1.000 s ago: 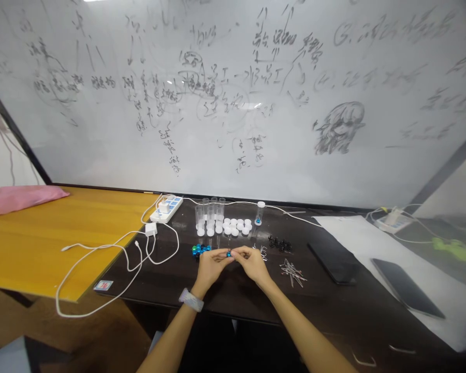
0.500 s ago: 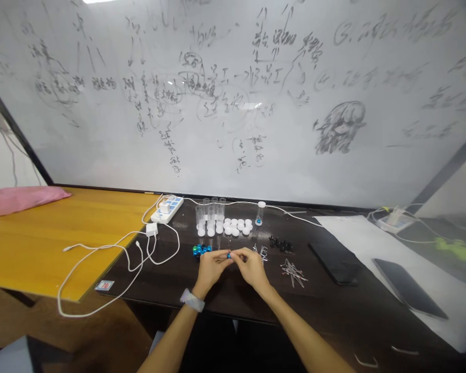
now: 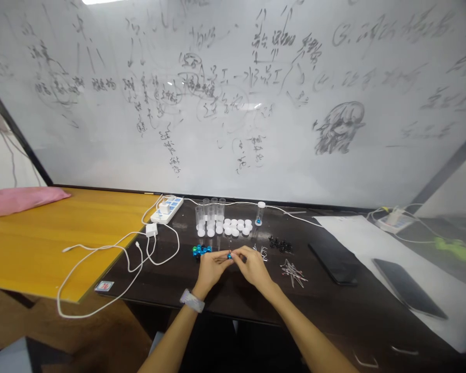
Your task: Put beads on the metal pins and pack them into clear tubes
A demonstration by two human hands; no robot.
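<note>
Blue and shiny, a tiny rounded piece (image 3: 229,256) sits between the fingertips of both bare hands, just above the near part of the dark brown tabletop (image 3: 236,298). The left hand (image 3: 209,270) pinches it from one side with thumb and forefinger; the right hand (image 3: 253,266) closes its thumb and fingertips on the other side, so both seem to grasp the same small item, though the fingers hide most of it. A thin strand seems to rise from it, too fine to make out. The step in hand looks like close two-handed fingertip work on this piece, and the next move appears to call for a steady left pinch while the right fingertips make small, careful adjustments, since so little a part could slip. Just beyond the left hand lies a cluster of shiny blue and green balls (image 3: 201,251). Upright clear plastic tubes (image 3: 210,215) stand behind, beside round white caps (image 3: 239,227). Near the right hand are small black parts (image 3: 280,244) and a loose pile of thin wire-like pieces (image 3: 293,273).
</note>
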